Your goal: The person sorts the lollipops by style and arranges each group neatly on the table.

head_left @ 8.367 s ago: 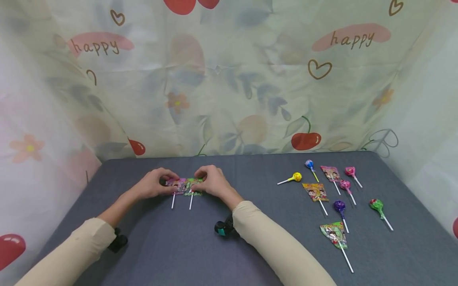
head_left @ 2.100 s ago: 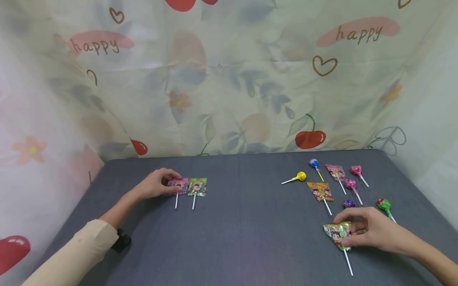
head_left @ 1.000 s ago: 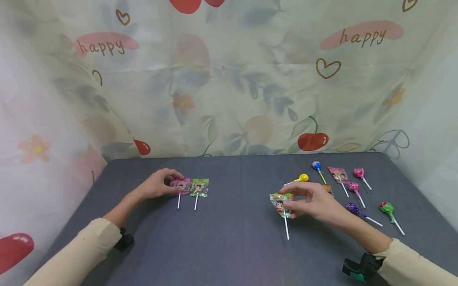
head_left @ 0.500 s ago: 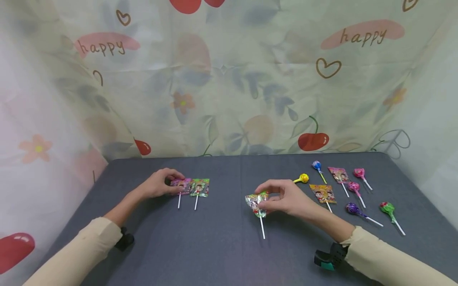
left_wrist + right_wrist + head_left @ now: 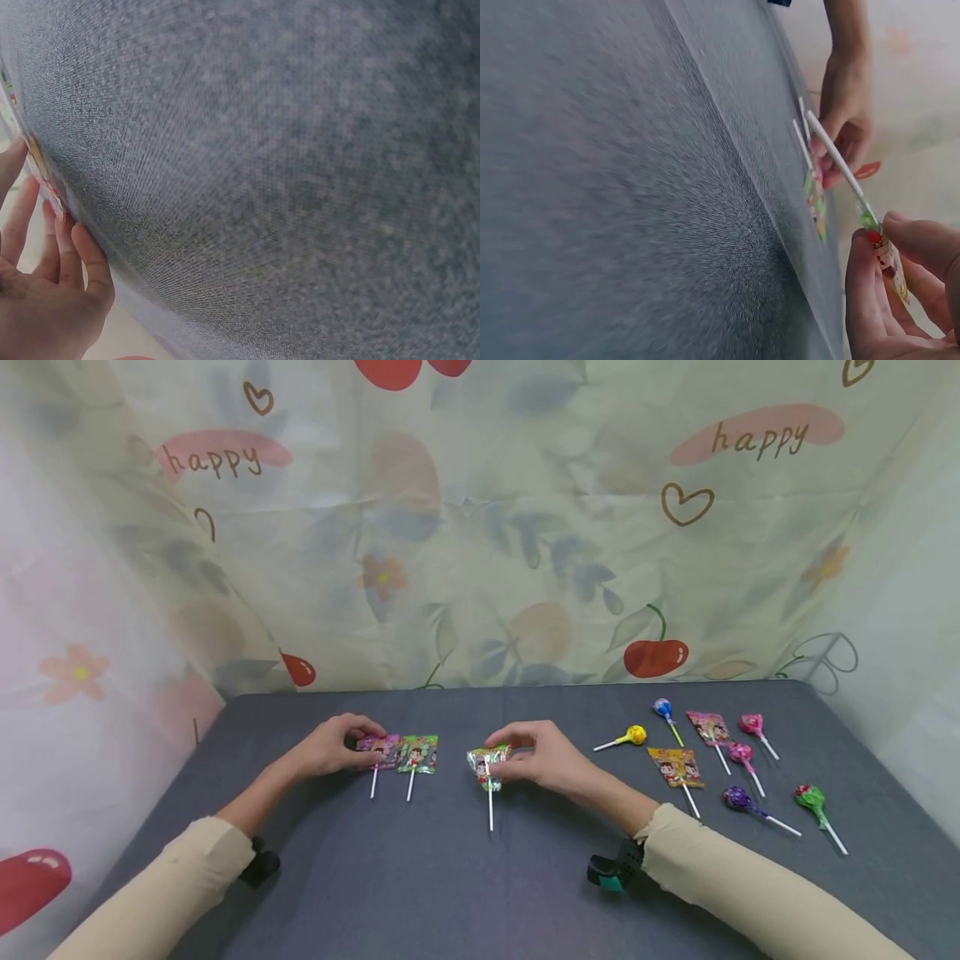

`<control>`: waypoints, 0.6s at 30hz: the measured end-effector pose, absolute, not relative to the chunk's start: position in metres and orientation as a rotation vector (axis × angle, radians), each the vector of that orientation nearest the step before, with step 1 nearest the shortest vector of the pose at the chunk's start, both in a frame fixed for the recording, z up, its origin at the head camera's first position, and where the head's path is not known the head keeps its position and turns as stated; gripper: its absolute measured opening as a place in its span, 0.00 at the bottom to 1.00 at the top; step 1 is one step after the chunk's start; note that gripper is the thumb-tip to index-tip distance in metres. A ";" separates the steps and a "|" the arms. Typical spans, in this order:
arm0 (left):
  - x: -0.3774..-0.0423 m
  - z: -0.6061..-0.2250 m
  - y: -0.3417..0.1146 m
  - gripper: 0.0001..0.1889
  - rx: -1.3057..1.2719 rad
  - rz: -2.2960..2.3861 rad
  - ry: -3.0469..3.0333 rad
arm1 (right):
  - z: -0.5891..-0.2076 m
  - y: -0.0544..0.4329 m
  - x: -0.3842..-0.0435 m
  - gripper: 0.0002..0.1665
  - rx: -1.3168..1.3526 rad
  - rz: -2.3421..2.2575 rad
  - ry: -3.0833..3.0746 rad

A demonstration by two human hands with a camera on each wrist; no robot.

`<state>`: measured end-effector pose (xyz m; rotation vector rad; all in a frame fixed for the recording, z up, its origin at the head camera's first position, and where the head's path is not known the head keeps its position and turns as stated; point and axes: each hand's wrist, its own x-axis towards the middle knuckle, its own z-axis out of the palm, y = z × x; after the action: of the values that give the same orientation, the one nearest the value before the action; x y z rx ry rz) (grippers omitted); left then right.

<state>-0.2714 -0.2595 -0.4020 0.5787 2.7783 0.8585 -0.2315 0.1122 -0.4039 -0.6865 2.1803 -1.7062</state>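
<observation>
At the left of the table, my left hand (image 5: 336, 746) holds a flat-wrapped pink lollipop (image 5: 388, 747) by thumb and fingers at its wrapper, which they partly cover. Just right of it lies a green flat-wrapped lollipop (image 5: 418, 752), both sticks pointing toward me. Further right, my right hand (image 5: 552, 762) pinches another green flat-wrapped lollipop (image 5: 481, 766) between thumb and fingers, stick downward in the head view. In the right wrist view this held lollipop (image 5: 885, 261) is raised off the cloth. The left wrist view shows fingertips (image 5: 84, 238) against a wrapper edge.
On the right side lie a yellow lollipop (image 5: 636, 735), a blue one (image 5: 663, 707), an orange flat-wrapped one (image 5: 677, 767), a purple one (image 5: 738, 798), a green-red one (image 5: 811, 797) and several pink ones. A printed curtain (image 5: 480, 568) hangs behind the grey table (image 5: 420, 885).
My right hand took the green flat-wrapped lollipop from the front right and carried it left toward the pair. The purple lollipop has turned. My left hand has stayed at the pink lollipop.
</observation>
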 end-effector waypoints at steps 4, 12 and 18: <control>-0.271 -0.401 -0.259 0.21 0.577 0.859 2.776 | -0.407 0.101 -0.242 0.20 -0.703 -1.644 2.249; -0.271 -0.401 -0.259 0.21 0.581 0.843 2.787 | -0.412 0.083 -0.260 0.19 -0.711 -1.615 2.304; -0.269 -0.402 -0.261 0.21 0.577 0.842 2.785 | -0.416 0.073 -0.270 0.19 -0.689 -1.623 2.324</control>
<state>-0.2689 -0.2607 -0.4022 0.5772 2.7853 0.8425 -0.2698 0.0730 -0.4162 -0.6886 2.3239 -1.6227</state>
